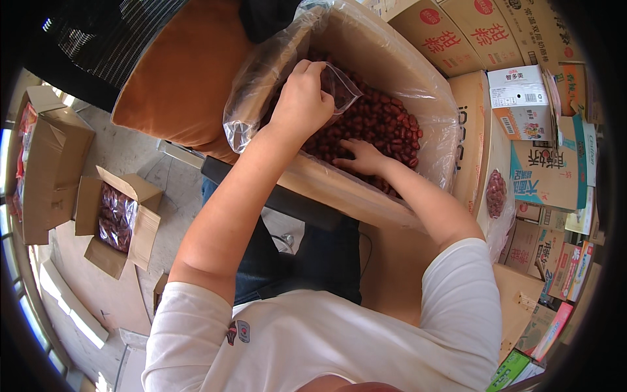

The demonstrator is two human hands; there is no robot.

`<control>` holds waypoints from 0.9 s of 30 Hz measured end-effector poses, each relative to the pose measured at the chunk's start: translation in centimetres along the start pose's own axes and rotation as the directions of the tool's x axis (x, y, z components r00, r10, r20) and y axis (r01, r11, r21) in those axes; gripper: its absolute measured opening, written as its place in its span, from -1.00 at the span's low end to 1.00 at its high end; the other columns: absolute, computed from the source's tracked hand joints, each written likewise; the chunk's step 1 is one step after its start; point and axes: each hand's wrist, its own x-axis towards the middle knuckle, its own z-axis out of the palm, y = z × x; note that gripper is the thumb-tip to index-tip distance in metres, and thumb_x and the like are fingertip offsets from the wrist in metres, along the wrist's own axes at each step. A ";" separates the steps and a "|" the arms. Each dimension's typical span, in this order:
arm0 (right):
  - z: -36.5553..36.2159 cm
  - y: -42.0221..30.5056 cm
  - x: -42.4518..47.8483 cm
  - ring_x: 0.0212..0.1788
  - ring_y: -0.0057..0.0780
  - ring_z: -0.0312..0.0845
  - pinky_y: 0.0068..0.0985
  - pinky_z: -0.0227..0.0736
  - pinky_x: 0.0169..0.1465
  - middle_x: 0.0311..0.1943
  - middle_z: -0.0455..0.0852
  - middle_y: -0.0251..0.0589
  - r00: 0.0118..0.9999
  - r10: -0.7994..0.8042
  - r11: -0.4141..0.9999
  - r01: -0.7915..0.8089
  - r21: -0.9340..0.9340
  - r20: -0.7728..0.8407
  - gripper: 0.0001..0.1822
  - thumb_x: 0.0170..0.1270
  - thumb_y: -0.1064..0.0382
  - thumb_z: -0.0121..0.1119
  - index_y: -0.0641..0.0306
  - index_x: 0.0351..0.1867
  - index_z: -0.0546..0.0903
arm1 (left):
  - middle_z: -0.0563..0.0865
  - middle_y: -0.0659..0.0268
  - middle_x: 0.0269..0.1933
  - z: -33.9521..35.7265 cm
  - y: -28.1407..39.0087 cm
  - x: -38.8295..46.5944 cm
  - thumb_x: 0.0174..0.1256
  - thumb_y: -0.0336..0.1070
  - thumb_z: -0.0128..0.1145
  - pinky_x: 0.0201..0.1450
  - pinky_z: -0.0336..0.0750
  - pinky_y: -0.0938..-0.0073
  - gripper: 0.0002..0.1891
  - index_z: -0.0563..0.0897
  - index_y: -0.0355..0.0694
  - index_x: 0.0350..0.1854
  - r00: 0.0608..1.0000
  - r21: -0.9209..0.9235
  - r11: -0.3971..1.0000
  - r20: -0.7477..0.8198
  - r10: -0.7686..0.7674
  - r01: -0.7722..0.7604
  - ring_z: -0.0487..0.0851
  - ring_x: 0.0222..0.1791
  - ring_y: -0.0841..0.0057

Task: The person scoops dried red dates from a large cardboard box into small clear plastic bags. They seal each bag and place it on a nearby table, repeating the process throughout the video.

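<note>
In the head view, my left hand (304,100) pinches a clear plastic bag (345,88) by its edge above a heap of dried red dates (377,115). The bag's far part hangs over the dates, and whether anything is inside is hard to tell. My right hand (365,156) rests on the dates with its fingers spread, near the box's near side. The dates lie in a large cardboard box (303,171) lined with a clear plastic sheet (433,108). Its lining folds over the rim at the left.
An orange cushion (181,78) sits left of the box. A filled bag of dates (496,193) lies at the right. Stacked printed cartons (543,171) line the right side. On the floor at left, an open carton (142,230) holds bagged dates (116,215); a taller carton (61,166) stands behind.
</note>
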 end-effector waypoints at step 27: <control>-1.8 -1.7 -1.2 0.39 -0.27 0.36 -0.40 0.20 0.44 0.36 0.50 -0.09 0.900 0.056 0.863 -0.262 0.432 0.433 -0.24 0.12 0.02 0.46 0.15 0.38 0.50 | 0.67 -0.04 -0.07 -0.1 0.1 0.2 -0.01 -0.62 0.07 -0.21 0.61 0.39 -0.53 0.62 -0.46 0.07 1.000 0.025 1.000 0.023 0.008 -0.008 0.70 -0.29 0.19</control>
